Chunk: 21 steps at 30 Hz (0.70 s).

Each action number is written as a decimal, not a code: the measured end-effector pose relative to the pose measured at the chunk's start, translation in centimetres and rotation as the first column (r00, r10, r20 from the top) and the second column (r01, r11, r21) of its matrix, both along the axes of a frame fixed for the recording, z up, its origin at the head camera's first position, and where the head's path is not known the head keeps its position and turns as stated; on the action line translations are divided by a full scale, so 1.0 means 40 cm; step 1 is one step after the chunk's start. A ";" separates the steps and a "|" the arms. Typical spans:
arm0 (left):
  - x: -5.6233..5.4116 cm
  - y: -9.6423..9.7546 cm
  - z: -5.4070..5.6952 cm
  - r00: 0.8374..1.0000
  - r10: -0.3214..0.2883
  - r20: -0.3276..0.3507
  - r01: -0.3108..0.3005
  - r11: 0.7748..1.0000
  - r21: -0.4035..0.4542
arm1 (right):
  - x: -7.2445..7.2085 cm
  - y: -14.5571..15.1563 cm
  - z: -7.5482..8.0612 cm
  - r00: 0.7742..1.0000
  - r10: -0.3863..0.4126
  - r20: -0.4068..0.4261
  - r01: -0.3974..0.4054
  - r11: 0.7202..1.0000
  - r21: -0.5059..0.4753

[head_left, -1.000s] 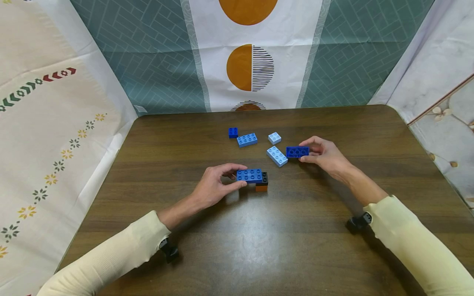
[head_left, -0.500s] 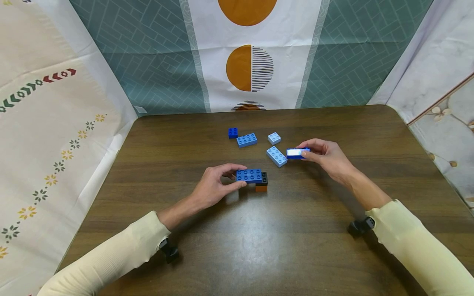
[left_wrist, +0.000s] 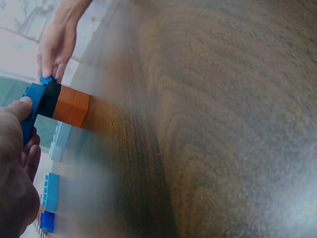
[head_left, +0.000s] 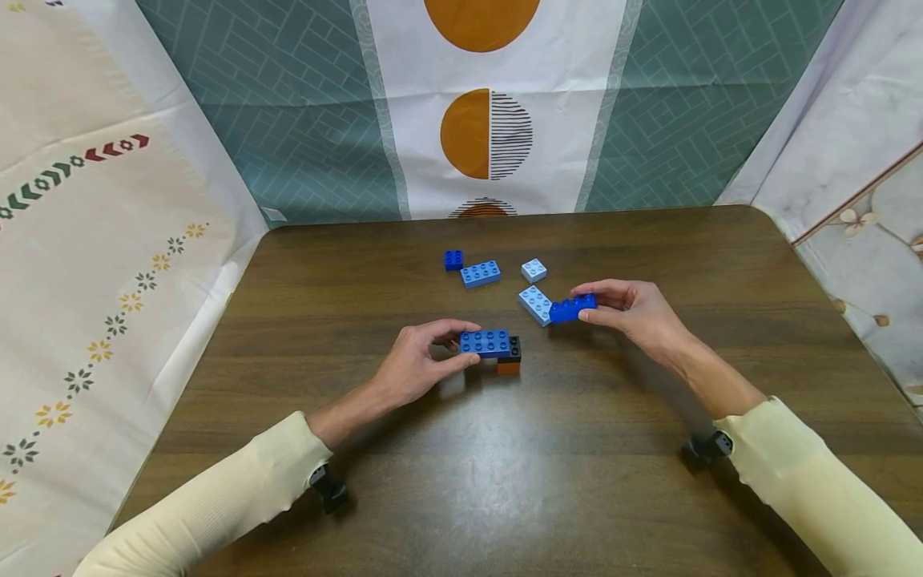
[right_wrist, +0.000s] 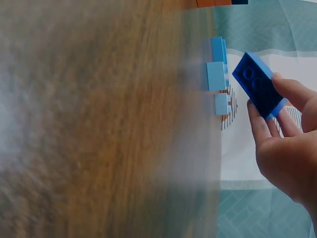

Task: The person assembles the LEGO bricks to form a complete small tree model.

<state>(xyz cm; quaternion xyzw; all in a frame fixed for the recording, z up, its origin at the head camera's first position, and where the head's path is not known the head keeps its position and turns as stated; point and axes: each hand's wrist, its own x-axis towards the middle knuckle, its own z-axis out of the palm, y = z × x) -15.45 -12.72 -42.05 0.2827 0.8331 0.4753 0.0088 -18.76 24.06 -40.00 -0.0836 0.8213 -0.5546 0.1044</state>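
Note:
My left hand (head_left: 421, 361) pinches a medium-blue eight-stud building brick (head_left: 485, 343) by its left end. That brick sits on a black brick (head_left: 515, 349), which tops an orange base (head_left: 509, 368); the left wrist view shows two orange blocks (left_wrist: 72, 106) stacked there. To the right, my right hand (head_left: 638, 315) pinches a dark blue brick (head_left: 573, 308) between thumb and fingers, raised off the table. Its studs face up and away in the head view, while its hollow underside (right_wrist: 257, 85) shows in the right wrist view. It overlaps the end of a light blue long brick (head_left: 535, 305).
Behind the hands on the wooden table (head_left: 346, 272) lie a small dark blue brick (head_left: 453, 260), a mid-blue long brick (head_left: 481, 274) and a small pale blue brick (head_left: 534, 270). A patterned cloth (head_left: 497, 136) hangs at the table's back edge.
My right hand has turned the dark blue brick over, from hollow underside toward the camera to studs showing, and shifted slightly nearer and left. The left hand and its stack stay put.

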 end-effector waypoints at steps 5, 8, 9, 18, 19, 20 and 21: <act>0.000 0.000 0.002 1.000 0.002 0.007 -0.002 1.000 -0.004 | 0.007 -0.006 0.000 0.999 0.043 0.005 -0.043 0.999 -0.015; 0.000 -0.001 0.003 1.000 0.002 0.011 -0.002 1.000 -0.007 | 0.010 -0.009 -0.001 0.999 0.053 -0.006 -0.053 0.998 -0.014; 0.000 -0.001 0.003 1.000 0.002 0.011 -0.002 1.000 -0.006 | 0.011 -0.010 -0.001 0.999 0.054 -0.007 -0.054 0.998 -0.019; 0.001 -0.001 0.003 1.000 -0.001 0.007 0.001 1.000 -0.002 | 0.022 -0.016 -0.001 0.999 0.034 -0.025 -0.036 0.998 -0.059; 0.001 -0.001 0.003 1.000 -0.003 0.006 0.003 1.000 -0.002 | 0.024 -0.017 0.000 0.999 0.032 -0.028 -0.034 0.998 -0.062; 0.001 -0.001 0.004 1.000 -0.003 0.007 0.003 1.000 -0.003 | 0.025 -0.018 0.002 0.999 0.029 -0.029 -0.031 0.997 -0.064; 0.000 -0.001 0.004 1.000 -0.002 0.008 0.002 1.000 -0.004 | 0.027 -0.019 0.003 0.999 0.027 -0.031 -0.029 0.997 -0.065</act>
